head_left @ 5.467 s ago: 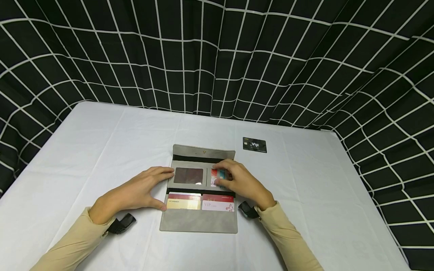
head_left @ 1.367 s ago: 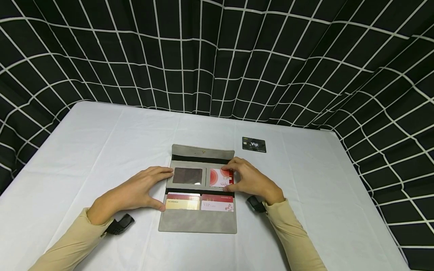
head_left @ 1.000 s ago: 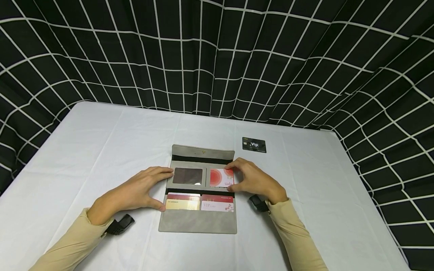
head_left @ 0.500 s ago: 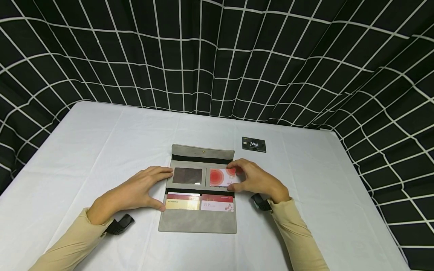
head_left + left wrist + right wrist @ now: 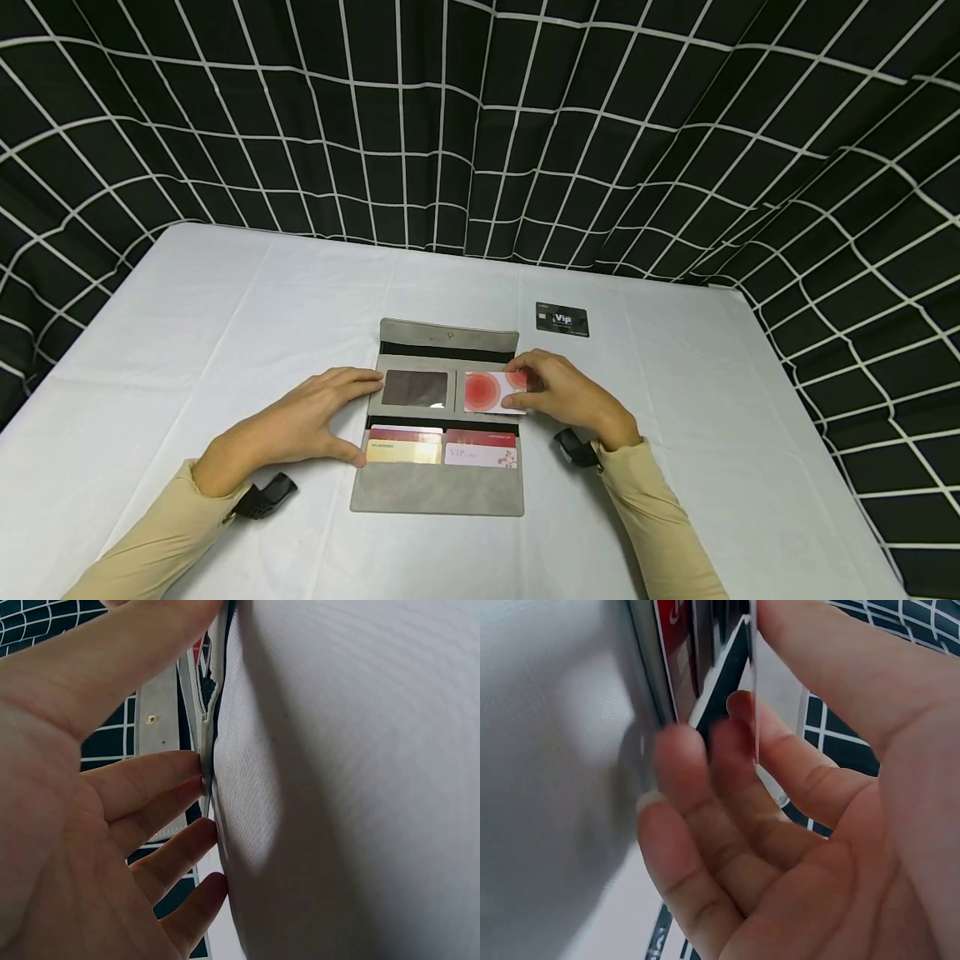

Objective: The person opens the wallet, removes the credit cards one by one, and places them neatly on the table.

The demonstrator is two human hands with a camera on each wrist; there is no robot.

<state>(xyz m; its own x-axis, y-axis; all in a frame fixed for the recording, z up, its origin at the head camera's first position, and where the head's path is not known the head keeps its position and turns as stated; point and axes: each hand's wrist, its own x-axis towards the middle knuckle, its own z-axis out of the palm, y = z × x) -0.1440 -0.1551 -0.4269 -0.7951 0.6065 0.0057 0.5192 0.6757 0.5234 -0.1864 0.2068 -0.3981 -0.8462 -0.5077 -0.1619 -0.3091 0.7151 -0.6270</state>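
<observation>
A grey wallet (image 5: 438, 489) lies unfolded on the white table. My right hand (image 5: 566, 393) pinches a white card with red circles (image 5: 482, 392) over the wallet's upper right section. The card's right end sticks out past the wallet's edge. Seen edge-on in the right wrist view, the card (image 5: 756, 712) stands away from the wallet, thumb on one side and fingers on the other. My left hand (image 5: 300, 418) rests along the wallet's left edge, fingers extended and thumb lower down. In the left wrist view its fingertips (image 5: 201, 834) meet that edge.
A black Vip card (image 5: 562, 320) lies beyond the wallet, to the right. The lower pockets hold a yellow card (image 5: 405, 452), a pink VIP card (image 5: 480, 455) and red cards behind them. A dark clear window (image 5: 415, 389) fills the upper left. Black gridded cloth (image 5: 435, 125) hangs behind.
My right hand has moved right, sliding the red-circled card out beyond the wallet's right edge. Its thumb now overlaps the card's face. My left hand and the wallet stay almost still.
</observation>
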